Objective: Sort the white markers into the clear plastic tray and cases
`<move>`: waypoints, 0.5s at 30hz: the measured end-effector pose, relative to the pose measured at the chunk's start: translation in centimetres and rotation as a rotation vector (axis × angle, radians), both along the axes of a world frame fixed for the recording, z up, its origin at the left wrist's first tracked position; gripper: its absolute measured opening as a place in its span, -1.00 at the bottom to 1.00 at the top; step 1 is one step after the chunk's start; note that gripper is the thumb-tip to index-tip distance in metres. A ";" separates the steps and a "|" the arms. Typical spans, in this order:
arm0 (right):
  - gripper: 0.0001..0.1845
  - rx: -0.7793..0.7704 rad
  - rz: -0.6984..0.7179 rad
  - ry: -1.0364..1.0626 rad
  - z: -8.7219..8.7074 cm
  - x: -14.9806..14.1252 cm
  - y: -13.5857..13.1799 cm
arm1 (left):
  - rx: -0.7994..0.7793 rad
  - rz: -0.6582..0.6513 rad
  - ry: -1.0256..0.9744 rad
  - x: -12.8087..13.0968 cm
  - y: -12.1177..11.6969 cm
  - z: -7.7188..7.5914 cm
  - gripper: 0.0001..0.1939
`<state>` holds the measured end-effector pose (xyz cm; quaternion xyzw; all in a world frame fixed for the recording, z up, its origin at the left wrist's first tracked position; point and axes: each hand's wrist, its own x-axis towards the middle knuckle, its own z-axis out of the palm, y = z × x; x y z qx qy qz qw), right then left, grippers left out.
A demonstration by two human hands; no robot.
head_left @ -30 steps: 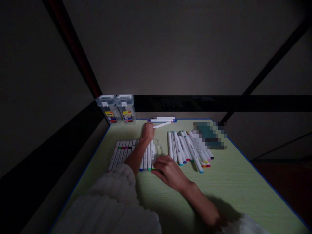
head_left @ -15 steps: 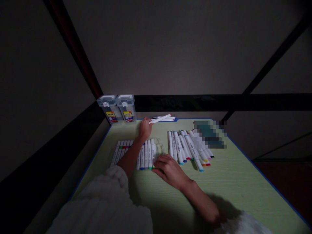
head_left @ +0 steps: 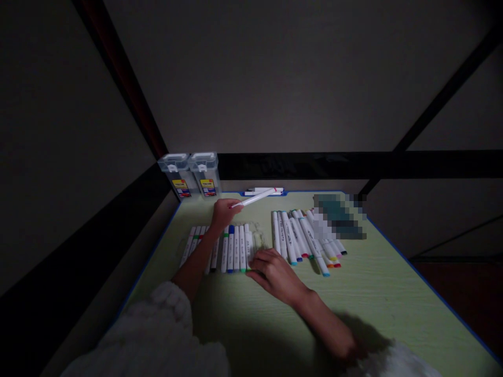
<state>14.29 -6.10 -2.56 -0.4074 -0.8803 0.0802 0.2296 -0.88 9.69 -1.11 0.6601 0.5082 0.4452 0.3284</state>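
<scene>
My left hand [head_left: 226, 213] is closed on a white marker [head_left: 257, 197] with a pinkish-red end. It holds the marker slanted up to the right, above the back of the table. Below my left forearm lies a row of white markers [head_left: 236, 248] side by side, partly hidden by that arm. My right hand [head_left: 275, 275] rests on the table at the row's right end. Its curled fingers and thumb close around the lower end of the last marker [head_left: 249, 246], which has a green tip. A clear plastic holder [head_left: 259, 238] shows beside that marker.
A loose pile of white markers [head_left: 293, 241] with coloured ends lies to the right. Two clear lidded boxes [head_left: 204, 175] stand at the back left. More markers lie in a blue tray [head_left: 284, 193] at the table's back edge. A blurred teal object [head_left: 338, 217] lies back right.
My left hand has lifted the marker from near the back tray, then drawn it left and toward me over the row. My right hand has stayed at the row's end.
</scene>
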 end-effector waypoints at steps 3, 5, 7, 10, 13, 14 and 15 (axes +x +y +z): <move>-0.81 -0.002 0.002 0.000 0.1 0.0 0.0 | -0.166 -0.028 -0.181 -0.8 -1.0 0.0 -0.78; -0.80 -0.003 0.000 0.002 0.1 0.0 0.0 | -0.239 -0.036 -0.307 -1.2 -1.7 -0.1 -0.72; -0.80 -0.006 -0.001 0.007 0.0 0.1 0.0 | -0.293 -0.047 -0.407 -1.4 -2.3 -0.5 -0.66; -0.81 -0.016 -0.002 0.014 0.0 0.1 0.0 | -0.368 -0.045 -0.528 -1.5 -2.8 -1.1 -0.62; -0.81 -0.026 -0.002 0.024 0.0 0.1 0.0 | -0.403 -0.041 -0.593 -1.4 -2.9 -1.4 -0.64; -0.81 -0.028 -0.002 0.027 0.0 0.1 0.0 | -0.405 -0.039 -0.603 -1.3 -2.9 -1.5 -0.64; -0.82 -0.029 -0.001 0.031 0.0 0.1 0.0 | -0.404 -0.038 -0.612 -1.3 -2.9 -1.5 -0.65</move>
